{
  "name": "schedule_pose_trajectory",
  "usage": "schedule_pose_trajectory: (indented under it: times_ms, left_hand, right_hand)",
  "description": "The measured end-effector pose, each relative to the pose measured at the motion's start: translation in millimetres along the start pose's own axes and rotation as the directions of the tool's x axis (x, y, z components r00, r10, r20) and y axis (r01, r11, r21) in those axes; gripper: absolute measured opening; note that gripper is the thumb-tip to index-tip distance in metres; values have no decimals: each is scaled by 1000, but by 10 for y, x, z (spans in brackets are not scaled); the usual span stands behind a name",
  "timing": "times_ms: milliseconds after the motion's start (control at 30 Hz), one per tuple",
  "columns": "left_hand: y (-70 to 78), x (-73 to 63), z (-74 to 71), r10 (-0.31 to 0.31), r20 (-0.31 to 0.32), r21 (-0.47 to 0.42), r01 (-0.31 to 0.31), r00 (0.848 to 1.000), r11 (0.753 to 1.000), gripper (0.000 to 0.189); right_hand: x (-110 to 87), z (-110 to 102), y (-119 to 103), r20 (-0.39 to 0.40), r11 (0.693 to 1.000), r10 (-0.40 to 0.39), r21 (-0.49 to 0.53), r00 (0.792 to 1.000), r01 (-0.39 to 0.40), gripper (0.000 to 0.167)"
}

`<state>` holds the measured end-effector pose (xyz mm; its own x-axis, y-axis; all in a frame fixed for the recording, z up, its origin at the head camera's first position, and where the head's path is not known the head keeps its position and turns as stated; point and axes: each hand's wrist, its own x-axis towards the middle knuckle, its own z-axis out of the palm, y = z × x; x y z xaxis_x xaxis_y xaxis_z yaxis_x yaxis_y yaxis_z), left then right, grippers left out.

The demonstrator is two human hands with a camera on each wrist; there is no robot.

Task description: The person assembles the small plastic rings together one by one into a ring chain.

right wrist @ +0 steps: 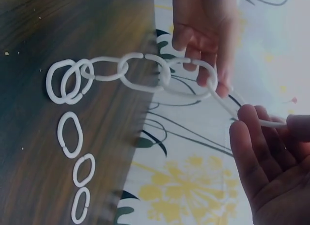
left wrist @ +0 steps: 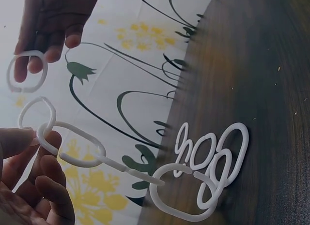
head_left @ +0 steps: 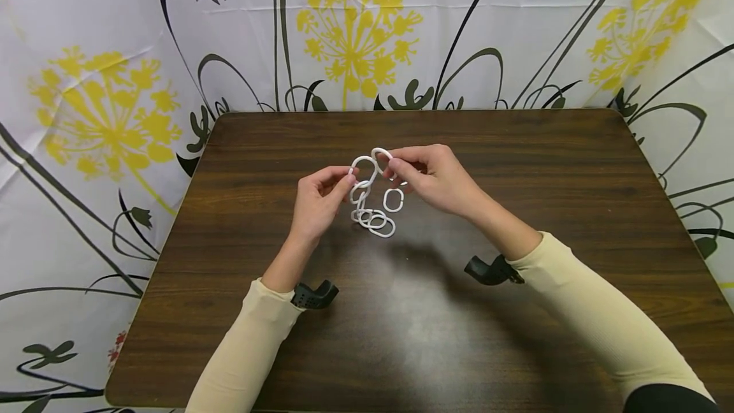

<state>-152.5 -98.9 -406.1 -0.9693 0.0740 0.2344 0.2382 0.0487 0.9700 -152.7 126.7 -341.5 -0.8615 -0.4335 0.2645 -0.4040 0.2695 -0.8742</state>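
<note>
My left hand (head_left: 319, 201) pinches a white plastic chain link (left wrist: 29, 107) between thumb and fingertips. From that link a chain of several joined white links (right wrist: 140, 72) runs down to the table, where its lower end lies heaped. Facing it, my right hand (head_left: 444, 178) pinches another white link (left wrist: 9, 72) with thumb and fingers. The two held links are close together and overlap in the head view; in the left wrist view a small space shows between them. Each link is an oval with a narrow gap in its side.
Loose white links (right wrist: 70, 135) lie on the dark wooden table (head_left: 229, 311) beside the chain's heaped end. A white curtain (head_left: 241, 24) printed with yellow flowers hangs behind the table's far edge. Black wrist mounts (head_left: 314, 296) sit on both forearms over light sleeves.
</note>
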Motion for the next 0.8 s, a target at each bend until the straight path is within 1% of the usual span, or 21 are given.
schedule_pose_trajectory:
  times_ms: [200,333,500,667,800]
  left_hand:
    - [-43,-9,10,42,4,2,-42,999,999,20]
    - [-38,-10,8,39,8,22,-39,999,999,20]
    - [-41,-6,2,56,14,35,-57,998,998,20]
    - [-26,-9,10,64,8,42,-64,998,997,18]
    - [-28,-7,8,82,4,39,-82,997,996,17]
  right_hand:
    - [13,84,51,45,999,-33,1,998,33,16]
    - [31,137,93,47,997,-69,-43,997,71,15]
    - [61,202,118,36,992,-106,-62,994,108,12]
    - [89,245,120,27,990,-108,-83,994,110,12]
    - [109,256,118,20,990,-98,-98,995,99,12]
